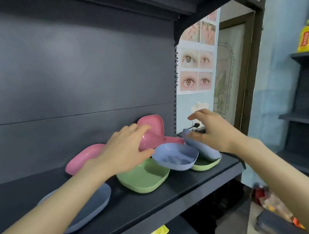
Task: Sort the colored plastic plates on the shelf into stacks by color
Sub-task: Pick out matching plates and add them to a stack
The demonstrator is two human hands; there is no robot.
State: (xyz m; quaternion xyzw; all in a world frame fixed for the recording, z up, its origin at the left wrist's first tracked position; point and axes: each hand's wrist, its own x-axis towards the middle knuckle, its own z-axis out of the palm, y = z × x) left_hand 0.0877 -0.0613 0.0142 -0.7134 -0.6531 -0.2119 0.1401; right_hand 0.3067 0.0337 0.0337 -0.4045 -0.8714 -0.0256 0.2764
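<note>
Now, on the shelf (179, 192), past the lower-left blue plate (94, 205) and centre green plate (144, 181), your left grip (122, 150) curls round a tilted pink plate (152, 134), while your right grip (210, 131), fingers spread, meets a tilted blue plate (203, 147) at its rim, hold unclear.

Eight plates on the shelf (179, 190), most crowded toward its right end
A front-left plate (94, 205) lies by the front edge, a back-left plate (82, 160) behind it; rightward a front plate (144, 179) has a middle plate (174, 156) over its right rim, a raised plate (152, 130) tilted above both and a back plate (175, 140) behind; a leaning plate (203, 147) rests in the corner plate (205, 164) by the right edge
</note>
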